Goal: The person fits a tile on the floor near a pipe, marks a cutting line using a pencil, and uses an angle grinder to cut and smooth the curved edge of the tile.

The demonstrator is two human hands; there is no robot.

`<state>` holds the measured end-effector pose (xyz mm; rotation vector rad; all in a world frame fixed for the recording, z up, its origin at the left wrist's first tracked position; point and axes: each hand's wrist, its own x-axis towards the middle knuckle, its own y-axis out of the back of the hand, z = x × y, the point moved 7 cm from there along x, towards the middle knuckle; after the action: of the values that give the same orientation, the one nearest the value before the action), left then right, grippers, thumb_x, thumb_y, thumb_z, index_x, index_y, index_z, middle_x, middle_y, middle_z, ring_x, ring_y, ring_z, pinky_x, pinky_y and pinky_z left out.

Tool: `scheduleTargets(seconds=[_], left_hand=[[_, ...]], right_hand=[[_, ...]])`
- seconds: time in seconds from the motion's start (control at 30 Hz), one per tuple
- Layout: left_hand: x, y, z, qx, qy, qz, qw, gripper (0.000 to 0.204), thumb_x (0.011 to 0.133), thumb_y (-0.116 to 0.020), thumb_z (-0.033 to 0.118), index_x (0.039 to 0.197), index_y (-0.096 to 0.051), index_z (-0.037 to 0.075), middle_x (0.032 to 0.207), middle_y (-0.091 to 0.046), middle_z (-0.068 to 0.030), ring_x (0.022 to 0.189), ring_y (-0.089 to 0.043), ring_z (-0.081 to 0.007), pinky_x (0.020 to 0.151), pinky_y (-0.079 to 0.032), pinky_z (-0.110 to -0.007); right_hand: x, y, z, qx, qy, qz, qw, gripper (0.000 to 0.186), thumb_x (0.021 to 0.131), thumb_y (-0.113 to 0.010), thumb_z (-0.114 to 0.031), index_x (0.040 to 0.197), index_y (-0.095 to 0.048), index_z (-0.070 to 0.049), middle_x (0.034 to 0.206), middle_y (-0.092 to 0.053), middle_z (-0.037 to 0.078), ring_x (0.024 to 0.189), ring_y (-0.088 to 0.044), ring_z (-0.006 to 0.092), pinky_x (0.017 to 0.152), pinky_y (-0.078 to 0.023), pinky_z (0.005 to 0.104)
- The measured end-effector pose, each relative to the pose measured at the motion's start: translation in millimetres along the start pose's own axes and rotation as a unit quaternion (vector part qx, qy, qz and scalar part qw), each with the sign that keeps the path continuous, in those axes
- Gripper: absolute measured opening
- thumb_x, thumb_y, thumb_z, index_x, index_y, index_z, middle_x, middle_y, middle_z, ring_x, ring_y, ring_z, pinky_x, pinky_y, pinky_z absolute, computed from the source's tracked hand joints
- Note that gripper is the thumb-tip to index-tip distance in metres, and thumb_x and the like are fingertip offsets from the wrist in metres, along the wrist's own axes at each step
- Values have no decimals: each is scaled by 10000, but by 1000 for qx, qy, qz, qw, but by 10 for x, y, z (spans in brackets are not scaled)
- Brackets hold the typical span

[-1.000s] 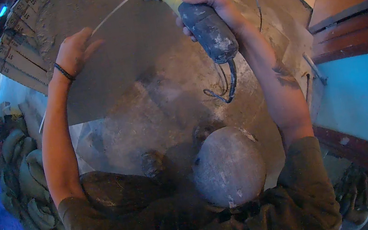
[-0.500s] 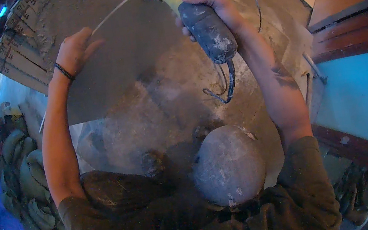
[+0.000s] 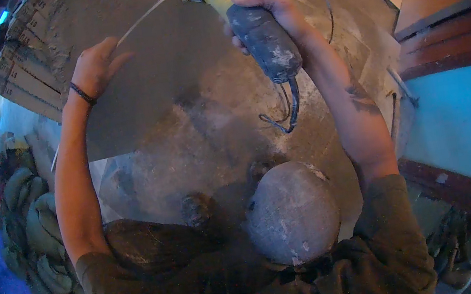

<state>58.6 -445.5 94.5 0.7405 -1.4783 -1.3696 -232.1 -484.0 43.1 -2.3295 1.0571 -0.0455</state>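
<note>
My right hand is closed round the dark, dust-smeared body of a yellow-headed angle grinder. The head of the tool reaches the upper edge of the view, so its disc is out of sight. A dark cable loops down from its rear end. At the left, my left hand grips the edge of a large, flat dark grey tile, with the thumb stretched over its face. The tile's far edge shows as a pale line running toward the grinder head.
Dust covers the floor. Close to me is a rounded, dusty grey shape, seemingly a knee. Stacked boxes stand far left, above crumpled green cloth. At right are a light blue panel and a thin cable.
The grinder's rear end and my right hand have shifted very slightly to the left. My left hand and the tile look the same.
</note>
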Motion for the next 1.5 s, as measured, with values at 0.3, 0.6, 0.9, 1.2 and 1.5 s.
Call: scheduleTargets(seconds=[0.3,0.6,0.9,1.2,1.5], left_hand=[[7,-10,2,9,20,-18,1000,354,843,-698,333,845,-519,28,751,-569,-225,734,-555,-441,622,-442,-467],[-14,10,-8,2,4,1,1000,335,845,-709,327,852,-543,36,723,-552,-202,676,-543,-396,598,-438,-429],[9,12,26,0,35,-22,999,350,848,-692,341,850,-535,29,754,-566,-223,736,-545,-435,631,-431,-466],[2,-17,10,-9,32,-21,999,330,855,-682,331,874,-550,29,777,-584,-223,747,-557,-436,643,-447,-468],[-19,-24,-22,20,23,-25,999,330,849,-687,336,894,-567,32,810,-598,-226,782,-565,-444,654,-460,-467]], right_hand=[[2,-15,16,7,-6,-13,1000,494,815,-669,-389,1047,-542,28,802,-634,118,605,-646,185,540,-562,308],[-26,-47,3,-4,-3,4,1000,505,808,-674,-393,1040,-543,36,798,-637,117,595,-646,182,526,-563,297],[-47,-37,-15,-13,-5,-1,1000,502,801,-683,-404,1027,-551,24,788,-647,122,609,-657,197,543,-561,309],[-65,-28,-65,-40,1,13,999,482,819,-665,-395,1042,-551,16,815,-651,127,617,-653,190,538,-560,308],[-64,-77,-69,-55,-12,10,998,482,817,-664,-387,1030,-546,29,807,-644,129,617,-654,201,553,-563,316]])
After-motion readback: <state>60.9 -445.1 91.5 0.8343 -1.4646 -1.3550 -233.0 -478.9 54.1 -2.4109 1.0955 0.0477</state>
